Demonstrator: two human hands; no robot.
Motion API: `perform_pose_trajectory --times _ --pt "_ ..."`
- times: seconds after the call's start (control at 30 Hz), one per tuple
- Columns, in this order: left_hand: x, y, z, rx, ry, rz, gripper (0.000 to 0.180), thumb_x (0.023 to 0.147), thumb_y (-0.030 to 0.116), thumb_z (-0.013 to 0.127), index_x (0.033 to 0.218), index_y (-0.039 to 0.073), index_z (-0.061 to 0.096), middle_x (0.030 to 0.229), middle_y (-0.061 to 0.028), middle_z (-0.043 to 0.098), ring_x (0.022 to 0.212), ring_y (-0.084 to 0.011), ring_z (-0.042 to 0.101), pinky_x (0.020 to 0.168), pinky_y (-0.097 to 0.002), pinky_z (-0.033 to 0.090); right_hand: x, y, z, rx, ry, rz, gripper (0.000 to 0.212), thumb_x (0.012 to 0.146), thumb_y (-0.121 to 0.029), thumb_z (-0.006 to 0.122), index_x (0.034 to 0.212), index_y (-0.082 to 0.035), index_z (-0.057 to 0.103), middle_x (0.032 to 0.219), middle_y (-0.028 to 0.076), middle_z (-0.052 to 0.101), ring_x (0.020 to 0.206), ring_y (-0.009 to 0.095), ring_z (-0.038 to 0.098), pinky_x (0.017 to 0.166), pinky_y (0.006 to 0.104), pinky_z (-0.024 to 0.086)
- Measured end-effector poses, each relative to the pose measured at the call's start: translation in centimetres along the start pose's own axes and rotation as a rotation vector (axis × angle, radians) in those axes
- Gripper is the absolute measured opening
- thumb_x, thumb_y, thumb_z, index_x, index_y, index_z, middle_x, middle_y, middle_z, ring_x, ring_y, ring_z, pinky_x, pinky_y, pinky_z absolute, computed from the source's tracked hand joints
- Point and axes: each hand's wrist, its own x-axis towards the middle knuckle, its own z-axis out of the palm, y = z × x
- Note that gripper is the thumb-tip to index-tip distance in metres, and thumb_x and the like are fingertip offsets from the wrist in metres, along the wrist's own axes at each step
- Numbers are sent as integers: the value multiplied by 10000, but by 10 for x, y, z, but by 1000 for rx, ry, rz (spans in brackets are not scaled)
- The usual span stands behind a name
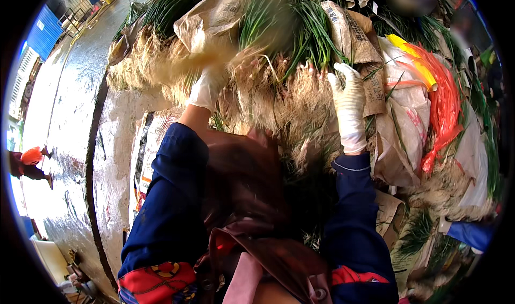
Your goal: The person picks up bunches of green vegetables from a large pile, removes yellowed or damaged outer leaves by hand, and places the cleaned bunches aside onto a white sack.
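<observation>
Maroon apron (241, 197), gloved hands (348, 108) gripping rooty green onion bundles (289, 62), grip unclear

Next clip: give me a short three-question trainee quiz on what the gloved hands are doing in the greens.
1. True or false: both hands wear white gloves.
2. Which hand, the left hand or the right hand, lies next to the brown paper wrapping?
3. What lies at the right, beside the paper? A) blue bucket B) bundle of orange-red plastic strips C) metal knife

Key
1. True.
2. The right hand; both rest on the pale stringy roots of the bundled green-leaved scallions.
3. B
</observation>
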Motion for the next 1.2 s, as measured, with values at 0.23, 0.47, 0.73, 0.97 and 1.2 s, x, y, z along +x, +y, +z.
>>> perform_pose_trajectory --times 0.23,0.47,0.73,0.97,1.2 --pt "-81 19 38 499 156 260 523 875 281 594 1289 14 419 1264 -159 482 1125 -272 493 978 -379 389 3 -5 42 -114 -211 -27 507 705 -308 740 1160 -172 560 1167 106 559 1075 285 520 941 395 403" --pt "-47 -26 76 1315 -53 794 556 882 367 512 1353 102 381 1386 -187 358 1312 -318 280 1084 -408 231 -9 49 32 -57 -234 6 331 752 -155 687 1075 -142 612 1137 105 595 1065 259 550 933 336 417" --pt "-84 -128 140 1747 -272 1180 618 783 359 566 1279 21 420 1329 -178 414 1275 -303 328 1068 -393 213 31 -88 74 -136 -409 -88 551 698 -355 734 1187 -176 552 1229 94 543 1154 296 486 985 391 376" --pt "-113 -63 33 1382 -711 1018 260 784 140 600 1040 154 643 1218 -75 553 1072 -259 550 923 -365 436 50 -43 102 -593 -651 -117 622 761 -253 687 1317 -327 419 1421 55 346 1280 267 363 1043 486 287" --pt "-56 -37 28 1276 15 590 210 749 305 675 854 123 683 835 -88 655 766 -256 633 689 -352 489 49 118 73 3 -431 234 513 833 -267 637 1307 -177 462 1196 155 531 1012 255 556 863 340 447"
